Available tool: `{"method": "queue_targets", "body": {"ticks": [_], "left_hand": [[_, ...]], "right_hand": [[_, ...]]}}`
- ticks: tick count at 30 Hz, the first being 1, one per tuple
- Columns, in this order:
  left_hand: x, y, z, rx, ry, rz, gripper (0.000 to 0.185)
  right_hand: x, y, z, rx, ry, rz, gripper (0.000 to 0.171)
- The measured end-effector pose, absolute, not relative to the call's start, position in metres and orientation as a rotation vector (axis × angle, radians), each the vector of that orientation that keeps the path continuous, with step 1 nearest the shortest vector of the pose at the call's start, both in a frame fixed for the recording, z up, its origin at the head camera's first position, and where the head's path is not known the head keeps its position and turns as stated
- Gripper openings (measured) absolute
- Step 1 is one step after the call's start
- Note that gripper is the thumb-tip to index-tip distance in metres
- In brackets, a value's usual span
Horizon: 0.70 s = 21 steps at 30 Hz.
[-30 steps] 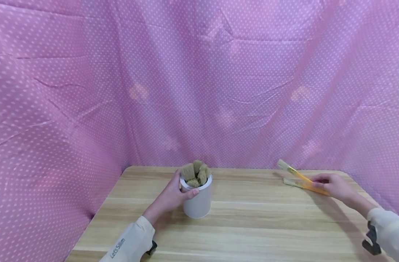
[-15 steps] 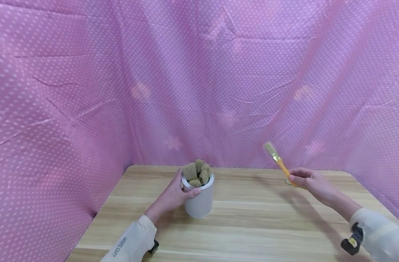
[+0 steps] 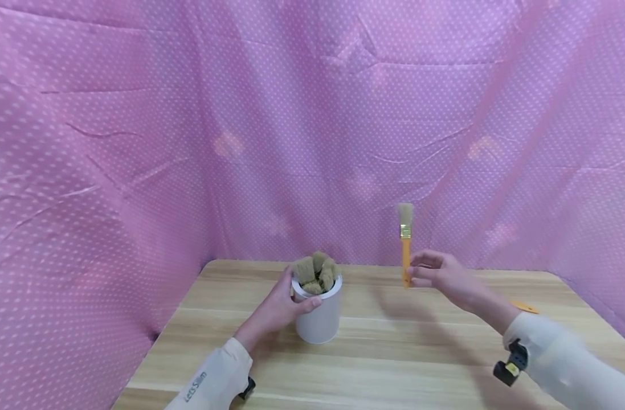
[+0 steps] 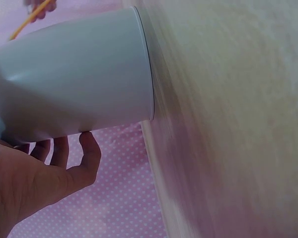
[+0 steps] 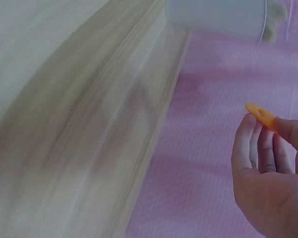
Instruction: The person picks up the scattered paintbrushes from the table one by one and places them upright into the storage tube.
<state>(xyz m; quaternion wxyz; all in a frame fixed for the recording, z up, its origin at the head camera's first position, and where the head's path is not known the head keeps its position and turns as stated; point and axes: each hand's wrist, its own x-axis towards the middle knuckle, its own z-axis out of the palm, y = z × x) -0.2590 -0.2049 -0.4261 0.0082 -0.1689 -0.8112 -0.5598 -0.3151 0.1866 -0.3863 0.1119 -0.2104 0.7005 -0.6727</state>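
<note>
Since a second ago, lifted clear of the table (image 3: 394,341): an orange-handled brush (image 3: 405,245), then low and slanted near the far right edge, now upright, bristles up, well above the wood and much nearer the white cup (image 3: 319,316). Carried there by the right hand (image 3: 442,276), fingers curled and pinching the lower handle, handle tip poking out past the fingertips (image 5: 253,134) in the right wrist view. Judged from that swing: a brush on its way toward the cup, not yet over the rim, so still apart from the bunch of brushes (image 3: 316,273) already standing inside. Held in place meanwhile by the left hand (image 3: 278,307), fingers and thumb wrapped round the cup's upper wall, same grip as before; cup barely shifted. Left behind on the table at the right: a second orange handle (image 3: 525,307), mostly covered by the right forearm, only its end showing. Hard to make out: how many brushes fill the cup, since only the tan bristle tops show; the cup's inside hidden in both wrist views. Blurred and washed out in the wrist pictures, with the left one cutting off the cup's rim. Behind everything, pink dotted cloth (image 3: 138,142).
</note>
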Motion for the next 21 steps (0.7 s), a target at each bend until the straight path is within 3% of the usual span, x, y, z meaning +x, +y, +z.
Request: {"method": "queue_targets", "body": {"ticks": [11, 21], "left_hand": [[-0.257, -0.206, -0.424, -0.500, -2.569, -1.695, 0.098], [-0.260, -0.204, -0.424, -0.519, -2.579, -1.698, 0.097]], "right_hand": [[-0.309, 0.096, -0.342, -0.887, 2.004, -1.906, 0.028], [-0.313, 0.053, -0.332, -0.989, 2.138, -1.825, 0.027]]}}
